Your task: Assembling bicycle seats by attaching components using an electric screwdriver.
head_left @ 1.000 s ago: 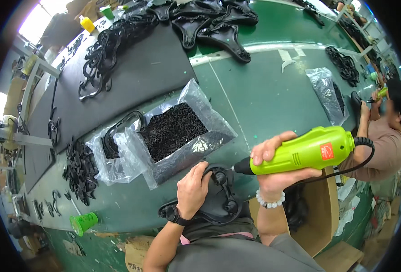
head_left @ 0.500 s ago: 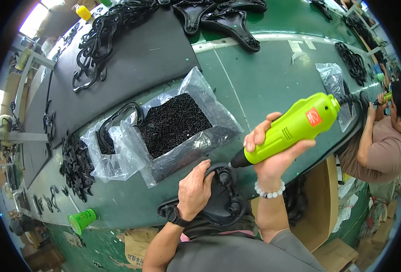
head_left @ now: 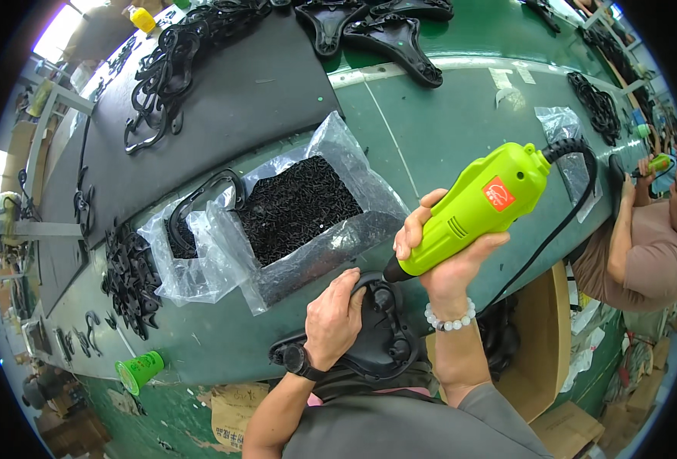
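My right hand [head_left: 452, 264] is wrapped round a lime-green electric screwdriver [head_left: 476, 206], whose black nose points down and to the left. Its tip meets the upper edge of a black bicycle saddle [head_left: 369, 333], which lies underside up at the table's near edge. The screw under the tip, if there is one, is too small to make out. My left hand [head_left: 332, 325] grips the saddle's left side, with fingers and thumb closed on its rim. Just beyond the saddle, an opened clear plastic bag [head_left: 377, 195] holds a heap of small black screws [head_left: 296, 210].
A black curved frame [head_left: 201, 195] lies across a smaller bag. Black clips [head_left: 128, 279] are piled at left, near a green cup [head_left: 139, 372]. More saddles [head_left: 396, 46] rest at the far side. The screwdriver's cable [head_left: 576, 206] trails right, near a cardboard box [head_left: 541, 359] and a seated co-worker [head_left: 648, 252].
The screwdriver and my right hand have shifted left and tilted more upright, the tip dropping onto the saddle. More of the cable shows. My left hand keeps its hold.
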`<control>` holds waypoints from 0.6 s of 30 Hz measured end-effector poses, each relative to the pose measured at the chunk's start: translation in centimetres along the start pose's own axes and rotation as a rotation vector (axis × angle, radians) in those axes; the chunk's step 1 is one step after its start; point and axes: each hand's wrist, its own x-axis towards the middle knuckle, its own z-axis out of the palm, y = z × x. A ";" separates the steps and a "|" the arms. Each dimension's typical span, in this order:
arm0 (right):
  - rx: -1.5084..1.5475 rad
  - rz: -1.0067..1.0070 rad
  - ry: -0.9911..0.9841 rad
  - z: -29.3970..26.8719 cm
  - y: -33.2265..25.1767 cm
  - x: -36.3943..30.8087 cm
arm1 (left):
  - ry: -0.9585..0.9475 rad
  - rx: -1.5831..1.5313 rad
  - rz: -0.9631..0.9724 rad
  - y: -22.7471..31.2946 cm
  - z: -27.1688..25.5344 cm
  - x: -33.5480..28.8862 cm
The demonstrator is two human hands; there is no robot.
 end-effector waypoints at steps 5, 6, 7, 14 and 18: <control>0.101 0.086 -0.191 -0.3 -0.9 1.1 | 0.003 0.029 0.002 0.2 -0.4 0.2; 0.169 0.021 -0.329 -0.3 -1.7 1.5 | 0.004 0.034 -0.006 0.5 -0.6 0.3; 0.219 -0.023 -0.337 0.4 -2.3 1.8 | 0.006 0.030 -0.021 0.4 -0.7 0.2; 0.212 -0.021 -0.185 1.8 -4.3 -1.8 | 0.286 0.416 -0.008 -3.6 -6.8 5.7; 0.311 0.047 -0.141 2.2 -4.0 -3.6 | 0.252 0.541 0.025 -9.0 -7.6 7.6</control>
